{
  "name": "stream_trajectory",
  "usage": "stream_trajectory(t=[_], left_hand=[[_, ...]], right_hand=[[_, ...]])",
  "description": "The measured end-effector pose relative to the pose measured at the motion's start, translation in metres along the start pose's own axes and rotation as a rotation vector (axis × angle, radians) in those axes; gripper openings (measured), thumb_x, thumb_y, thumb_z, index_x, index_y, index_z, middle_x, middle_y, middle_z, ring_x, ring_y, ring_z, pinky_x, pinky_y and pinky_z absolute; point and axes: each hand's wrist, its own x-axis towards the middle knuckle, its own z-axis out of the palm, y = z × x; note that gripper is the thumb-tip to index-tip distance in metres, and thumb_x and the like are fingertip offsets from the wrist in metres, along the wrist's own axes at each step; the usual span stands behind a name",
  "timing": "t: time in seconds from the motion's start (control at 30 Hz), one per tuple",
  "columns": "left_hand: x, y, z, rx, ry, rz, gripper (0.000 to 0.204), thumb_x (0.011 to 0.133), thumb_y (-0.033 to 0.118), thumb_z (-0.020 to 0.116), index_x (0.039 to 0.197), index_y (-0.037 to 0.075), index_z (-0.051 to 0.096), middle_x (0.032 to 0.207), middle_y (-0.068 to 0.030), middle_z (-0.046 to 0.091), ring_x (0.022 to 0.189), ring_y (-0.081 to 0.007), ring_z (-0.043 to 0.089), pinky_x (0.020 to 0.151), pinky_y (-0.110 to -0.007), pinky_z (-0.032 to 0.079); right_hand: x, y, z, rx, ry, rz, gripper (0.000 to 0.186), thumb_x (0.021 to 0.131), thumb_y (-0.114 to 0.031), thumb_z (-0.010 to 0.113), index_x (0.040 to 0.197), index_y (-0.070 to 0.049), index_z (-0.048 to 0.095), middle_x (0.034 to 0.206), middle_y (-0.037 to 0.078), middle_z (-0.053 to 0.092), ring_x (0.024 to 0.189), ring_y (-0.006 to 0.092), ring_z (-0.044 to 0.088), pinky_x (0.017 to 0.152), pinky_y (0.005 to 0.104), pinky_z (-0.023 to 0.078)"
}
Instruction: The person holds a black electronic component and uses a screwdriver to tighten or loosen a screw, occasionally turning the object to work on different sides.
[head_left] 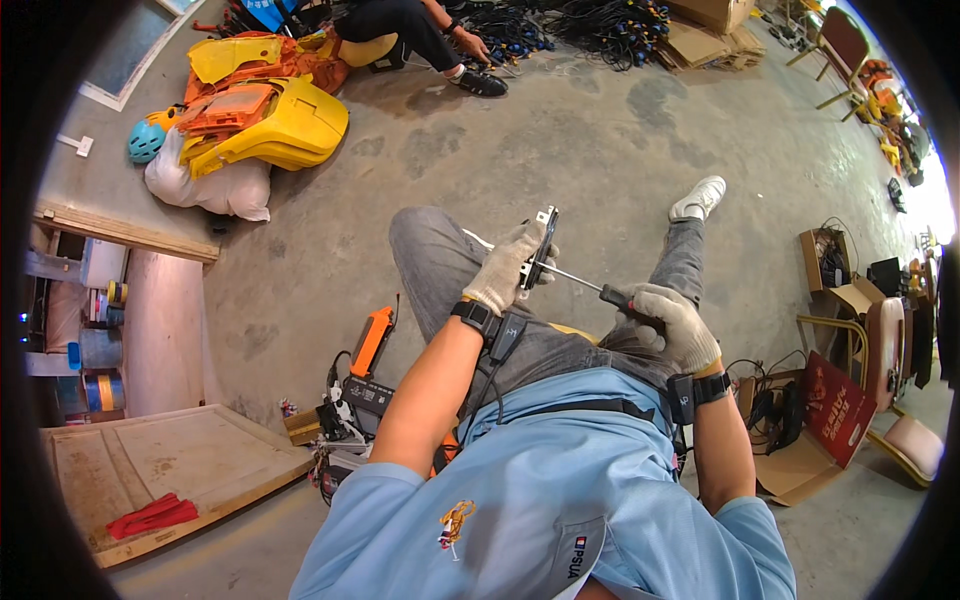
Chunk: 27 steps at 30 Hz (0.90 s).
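Note:
My left hand [510,268], in a pale knitted glove, grips a narrow black and silver metal part [541,250] with a bracket-like end. The part stands tilted above my left thigh; its exact kind cannot be made out. In my right hand [675,325], gloved alike, is a screwdriver [618,298] with a dark handle. Its thin shaft points left, and the tip meets or nearly meets the lower half of the metal part. Whether a screw sits there is too small to see.
Left of me lie an orange tool-like piece [371,340] and a dark device [360,400] with cables. Yellow and orange plastic shells [290,125] are piled at far left. Another person's hand [470,43] is near black cables [610,30]. An open cardboard box [800,470] stands at right.

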Motion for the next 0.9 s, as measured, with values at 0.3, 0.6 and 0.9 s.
stream_trajectory(t=[0.3, 0.6, 0.9], left_hand=[[0.001, -0.002, -0.004, -0.028, 0.006, -0.020, 0.044, 0.105, 0.047, 0.065, 0.121, 0.007, 0.062, 0.100, -0.0094, 0.070, 0.078, -0.0132, 0.070, 0.063, -0.025, 0.061], [-0.001, -0.001, -0.002, 0.032, 0.061, 0.005, 0.047, 0.106, 0.052, 0.061, 0.118, 0.007, 0.061, 0.100, -0.0083, 0.070, 0.072, -0.0118, 0.070, 0.061, -0.025, 0.061], [0.009, -0.008, -0.004, 0.032, 0.085, 0.026, 0.047, 0.108, 0.054, 0.057, 0.114, 0.008, 0.061, 0.096, -0.0041, 0.070, 0.067, -0.0104, 0.070, 0.053, -0.023, 0.057]], right_hand=[[0.005, 0.006, 0.000, -0.044, -0.022, -0.017, 0.039, 0.097, -0.014, 0.066, 0.130, 0.007, 0.066, 0.096, 0.003, 0.064, 0.066, 0.0046, 0.050, 0.054, 0.0205, 0.040], [0.008, 0.007, 0.002, -0.380, 0.041, -0.143, 0.042, 0.100, -0.021, 0.067, 0.135, 0.003, 0.064, 0.096, 0.003, 0.066, 0.077, 0.0096, 0.057, 0.071, 0.0242, 0.049], [0.004, 0.002, -0.001, -0.639, 0.110, -0.298, 0.043, 0.110, -0.038, 0.050, 0.124, -0.001, 0.068, 0.087, 0.003, 0.064, 0.060, 0.0071, 0.053, 0.048, 0.0237, 0.039]])
